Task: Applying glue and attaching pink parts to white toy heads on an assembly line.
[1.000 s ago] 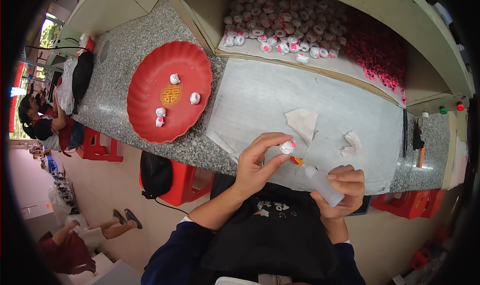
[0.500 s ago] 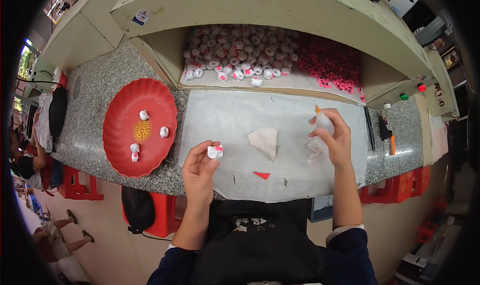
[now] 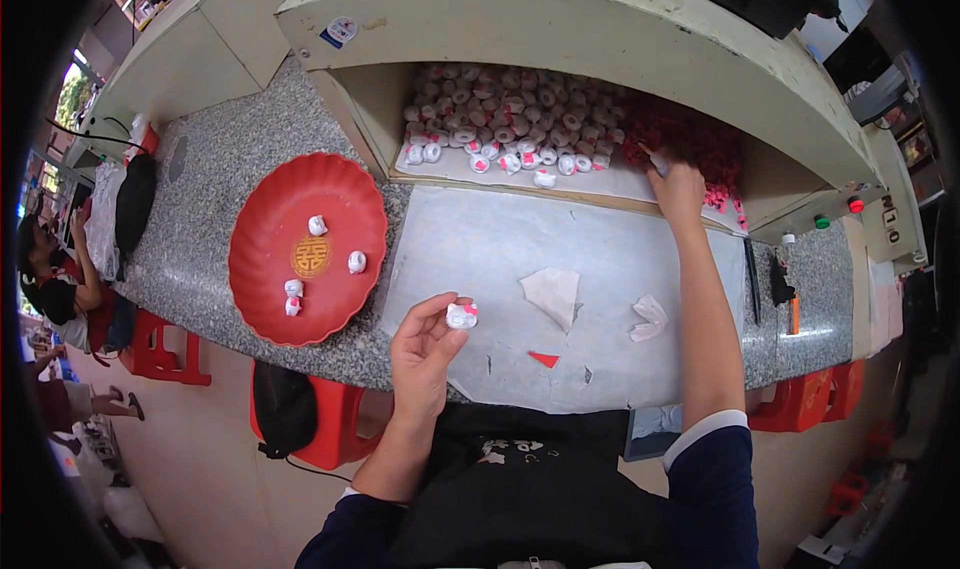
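Note:
Between the thumb and fingers of my left hand (image 3: 418, 357) is a small white figurine (image 3: 462, 316) with a pink patch, held above the paper. My right hand (image 3: 682, 191) reaches into the shelf opening, at the heap of small pink pieces (image 3: 720, 197). Its fingers are closed round a small white squeeze bottle (image 3: 656, 160), mostly hidden by the hand. Whether they also touch a pink piece cannot be made out. To the left of that heap lie many white figurines (image 3: 510, 119), some with pink parts.
A red scalloped dish (image 3: 254, 239) at the left holds several white figurines (image 3: 357, 262). On the white paper sheet (image 3: 455, 229) lie a white cloth (image 3: 552, 297), a crumpled tissue (image 3: 649, 319) and a red scrap (image 3: 544, 360). An orange-handled tool (image 3: 796, 314) is at the right.
My right hand has moved from above the paper, forward into the shelf to the pink pieces, taking the bottle along. My left hand keeps hold of the figurine. The view has shifted slightly.

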Tool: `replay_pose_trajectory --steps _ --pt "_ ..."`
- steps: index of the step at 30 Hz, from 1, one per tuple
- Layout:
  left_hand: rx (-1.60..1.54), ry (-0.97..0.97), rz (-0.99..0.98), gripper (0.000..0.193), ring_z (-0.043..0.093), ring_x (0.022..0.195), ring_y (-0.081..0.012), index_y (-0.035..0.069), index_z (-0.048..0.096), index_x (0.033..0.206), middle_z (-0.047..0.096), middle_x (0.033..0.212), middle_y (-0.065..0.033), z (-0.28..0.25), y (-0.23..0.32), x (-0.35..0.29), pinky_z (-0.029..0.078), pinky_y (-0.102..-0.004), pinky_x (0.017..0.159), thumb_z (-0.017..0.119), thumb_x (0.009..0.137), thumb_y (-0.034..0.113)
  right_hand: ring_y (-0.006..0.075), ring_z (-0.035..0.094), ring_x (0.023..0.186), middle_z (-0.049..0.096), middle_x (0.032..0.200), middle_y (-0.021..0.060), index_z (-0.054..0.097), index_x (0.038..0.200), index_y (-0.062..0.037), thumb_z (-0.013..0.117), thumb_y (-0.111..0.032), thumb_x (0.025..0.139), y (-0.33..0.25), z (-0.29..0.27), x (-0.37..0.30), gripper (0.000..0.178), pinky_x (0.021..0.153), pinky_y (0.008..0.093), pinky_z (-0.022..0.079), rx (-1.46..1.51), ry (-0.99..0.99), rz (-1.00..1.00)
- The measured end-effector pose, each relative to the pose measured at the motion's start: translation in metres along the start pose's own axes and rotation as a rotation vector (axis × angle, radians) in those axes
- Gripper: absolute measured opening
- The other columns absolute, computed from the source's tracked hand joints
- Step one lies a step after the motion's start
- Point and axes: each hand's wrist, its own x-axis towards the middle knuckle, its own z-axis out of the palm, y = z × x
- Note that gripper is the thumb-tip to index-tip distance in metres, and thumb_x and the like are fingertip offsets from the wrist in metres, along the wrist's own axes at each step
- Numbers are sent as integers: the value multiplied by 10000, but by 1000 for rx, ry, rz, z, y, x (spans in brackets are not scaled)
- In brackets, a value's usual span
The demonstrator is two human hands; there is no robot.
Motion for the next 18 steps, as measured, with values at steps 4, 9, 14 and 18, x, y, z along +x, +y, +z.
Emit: replay_pose_trajectory --steps 4,9,14,18 --pt "-38 -18 -35 344 491 936 -160 -25 436 1048 508 1008 -122 2 -2 0 375 -260 817 529 718 -51 289 545 660 561 762 169 537 851 -13 583 -155 680 -5 -16 -8 227 560 341 419 117 38 42" --pt "-6 -65 -56 346 504 919 -178 -31 442 1035 509 1006 -144 6 -7 2 395 -289 799 524 701 -71 61 434 498 525 684 35 511 736 -17 549 -73 720 -64 -69 -77 70 431 171 314 1070 -216 248" --pt "194 -169 90 319 504 918 -190 -34 461 1007 513 997 -148 14 -15 -1 391 -291 808 531 699 -81 105 491 550 536 685 89 496 729 12 572 53 659 -115 -88 -154 111 445 193 400 1541 -477 412" --pt "458 -275 217 301 507 920 -211 -29 495 966 518 985 -153 17 -15 -5 394 -296 805 550 676 -84 105 510 599 549 702 80 530 724 18 599 51 660 -129 -87 -171 100 470 199 420 1719 -603 394"
